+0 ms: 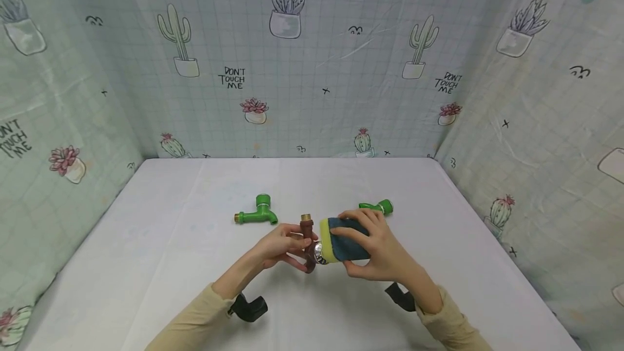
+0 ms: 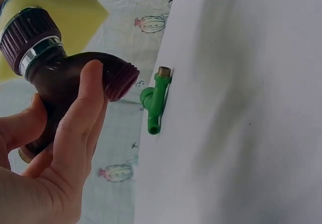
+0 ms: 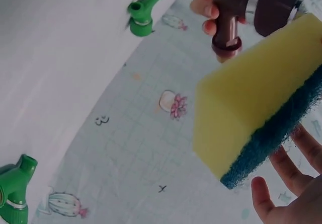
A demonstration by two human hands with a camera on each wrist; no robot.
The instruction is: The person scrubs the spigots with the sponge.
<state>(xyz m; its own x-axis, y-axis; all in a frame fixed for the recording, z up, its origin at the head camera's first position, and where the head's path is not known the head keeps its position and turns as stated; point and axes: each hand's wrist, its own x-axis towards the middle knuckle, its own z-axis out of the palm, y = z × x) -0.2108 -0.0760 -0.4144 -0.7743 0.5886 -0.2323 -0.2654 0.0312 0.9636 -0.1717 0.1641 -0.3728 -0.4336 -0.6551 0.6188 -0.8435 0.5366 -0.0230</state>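
Note:
My left hand [image 1: 283,247] holds a dark brown plastic tap [image 1: 308,232] raised over the table, thumb and fingers curled round its body. The tap has a ribbed knob, a silver collar and a brass threaded end. My right hand [image 1: 387,251] grips a sponge [image 1: 350,241] by its dark blue-green scouring side. Its yellow face is turned to the tap and lies right at the knob end. In the left wrist view the yellow foam [image 2: 83,22] shows behind the knob [image 2: 31,35]. The right wrist view shows the sponge's edge close to the knob.
Two green taps lie farther back on the white table [image 1: 205,264], one at the left [image 1: 260,214], the other [image 1: 385,207] partly behind my right hand. Nearer me, two black pieces [image 1: 251,309] [image 1: 401,297] lie beside my forearms, partly covered. A cactus-printed cloth surrounds the table.

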